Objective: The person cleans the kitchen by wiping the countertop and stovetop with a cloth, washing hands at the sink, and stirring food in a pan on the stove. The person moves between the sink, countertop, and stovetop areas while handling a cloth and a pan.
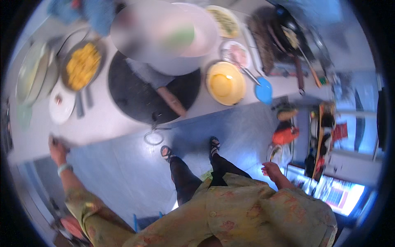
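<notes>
My left hand (58, 151) is at the front edge of the white counter (101, 129), fingers bent. A small dark patch shows at its fingertips; blur hides whether it is a held thing. My right hand (272, 171) hangs by my side over the floor, fingers loosely curled and apart, with nothing seen in it. Nearest my left hand on the counter are a white lid or plate (61, 106) and a pan of yellow chunks of food (83, 66). A cleaver (151, 72) with a wooden handle lies on a round black cutting board (132, 102).
Large blurred bowls (200, 34) overlap the board's far side. Right of it are a yellow bowl (213, 95), a plate of pinkish food (236, 55) and a blue rest (264, 92) under a utensil. A wok (296, 46) holds food and a spatula. A cable loop (153, 138) hangs at the edge.
</notes>
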{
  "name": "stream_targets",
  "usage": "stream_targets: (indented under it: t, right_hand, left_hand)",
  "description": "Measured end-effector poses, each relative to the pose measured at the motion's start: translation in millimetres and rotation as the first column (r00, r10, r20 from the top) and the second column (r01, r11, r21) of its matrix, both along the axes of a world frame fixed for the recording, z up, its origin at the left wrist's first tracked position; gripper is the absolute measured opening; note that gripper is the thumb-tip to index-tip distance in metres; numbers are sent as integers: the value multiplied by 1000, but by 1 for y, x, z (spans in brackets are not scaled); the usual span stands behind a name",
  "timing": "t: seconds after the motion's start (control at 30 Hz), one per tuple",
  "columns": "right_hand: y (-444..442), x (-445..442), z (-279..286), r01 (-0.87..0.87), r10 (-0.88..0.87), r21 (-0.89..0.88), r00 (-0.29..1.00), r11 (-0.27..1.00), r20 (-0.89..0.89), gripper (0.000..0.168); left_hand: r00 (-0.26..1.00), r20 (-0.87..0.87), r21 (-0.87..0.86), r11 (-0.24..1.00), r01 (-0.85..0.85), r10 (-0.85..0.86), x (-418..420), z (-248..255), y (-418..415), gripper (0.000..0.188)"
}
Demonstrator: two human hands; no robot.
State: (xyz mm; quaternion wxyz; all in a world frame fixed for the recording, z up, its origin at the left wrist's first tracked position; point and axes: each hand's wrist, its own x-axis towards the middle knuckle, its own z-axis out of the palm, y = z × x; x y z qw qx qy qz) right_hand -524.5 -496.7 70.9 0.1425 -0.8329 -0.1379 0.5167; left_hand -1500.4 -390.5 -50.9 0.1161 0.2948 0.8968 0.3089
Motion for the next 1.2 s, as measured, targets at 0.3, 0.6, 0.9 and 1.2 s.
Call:
stream_targets:
  t: [0.3,0.6,0.9,1.2]
  right_hand:
    - [-39,-54,-32,84,-95,-61,972,995,-214,18]
    - [73,-61,-30,-572,736,652,676,497,32,38]
    - [136,26,-13,405,84,467,678,786,-730,32]
    - [307,72,22,461,20,755,848,466,-530,28]
  left_hand:
    - [794,555,-106,926,363,-247,167,50,-35,49]
    - [133,975,101,893,439,-176,572,55,-66,30]
    - [-295,832,551,639,537,-469,846,128,42,56]
    - [133,884,167,566,807,-449,822,144,49,35]
